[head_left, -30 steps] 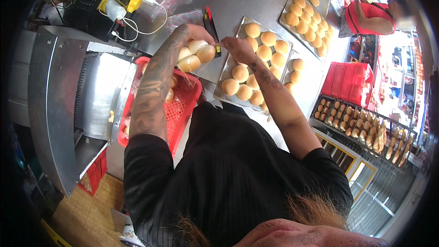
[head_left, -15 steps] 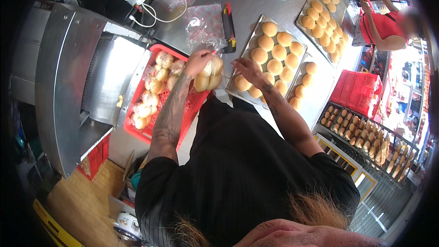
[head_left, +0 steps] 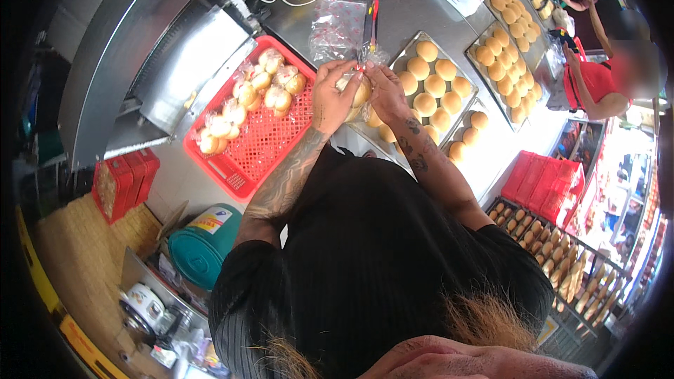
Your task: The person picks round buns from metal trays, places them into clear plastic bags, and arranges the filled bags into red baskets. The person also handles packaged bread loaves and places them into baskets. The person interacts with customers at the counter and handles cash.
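A clear plastic bag of golden buns (head_left: 358, 92) hangs between my hands near the table edge. My left hand (head_left: 334, 95) is closed at the gathered neck of the bag, where a small red spot shows. My right hand (head_left: 388, 96) pinches the plastic at the same neck from the other side. Just beyond my fingertips lies a narrow black tool (head_left: 370, 24) with red and yellow parts. Empty printed plastic bags (head_left: 337, 27) lie left of it. Bagged buns (head_left: 242, 92) fill the far and left parts of a red basket (head_left: 241, 186).
Right of my hands stands a tray of round buns (head_left: 434, 85), with more bun trays (head_left: 507, 60) farther off. A metal machine (head_left: 186, 70) borders the basket on the left. Two people are at the far right, one in a red top (head_left: 588, 85). A green bucket (head_left: 198, 256) stands below.
My right hand has moved left from beside the bun tray to the bag's neck. My left hand stays on the bag, now close to the black tool. The view has shifted.
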Tool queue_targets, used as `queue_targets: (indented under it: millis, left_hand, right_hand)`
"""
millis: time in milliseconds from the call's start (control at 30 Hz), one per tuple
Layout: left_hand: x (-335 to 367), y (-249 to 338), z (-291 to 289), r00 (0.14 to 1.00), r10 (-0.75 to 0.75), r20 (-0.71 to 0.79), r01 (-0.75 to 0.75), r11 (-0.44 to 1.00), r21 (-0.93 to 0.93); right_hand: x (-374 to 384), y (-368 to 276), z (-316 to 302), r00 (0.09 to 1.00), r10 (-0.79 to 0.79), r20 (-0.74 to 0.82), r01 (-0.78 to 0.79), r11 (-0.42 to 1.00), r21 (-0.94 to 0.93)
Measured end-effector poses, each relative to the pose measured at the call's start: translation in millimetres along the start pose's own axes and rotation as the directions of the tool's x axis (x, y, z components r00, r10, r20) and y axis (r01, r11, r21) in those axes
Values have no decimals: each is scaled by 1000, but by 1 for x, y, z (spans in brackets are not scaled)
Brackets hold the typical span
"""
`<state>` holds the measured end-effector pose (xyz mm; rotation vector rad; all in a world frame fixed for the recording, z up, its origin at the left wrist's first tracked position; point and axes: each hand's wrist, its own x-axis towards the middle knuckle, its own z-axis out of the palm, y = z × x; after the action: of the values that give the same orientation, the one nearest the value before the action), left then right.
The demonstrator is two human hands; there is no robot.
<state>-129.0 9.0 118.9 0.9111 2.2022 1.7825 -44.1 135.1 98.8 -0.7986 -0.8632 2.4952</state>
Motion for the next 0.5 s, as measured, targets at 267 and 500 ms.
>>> queue_targets:
  millis: [267,500]
  left_hand:
    - [-66,12,28,995,-90,44,91,996,-23]
    - [-124,-1,-18,866,-116,487,-70,935,347]
  right_hand:
    - [-54,5,-42,996,-33,89,30,999,32]
    - [-83,32,-71,945,153,288,-40,931,-363]
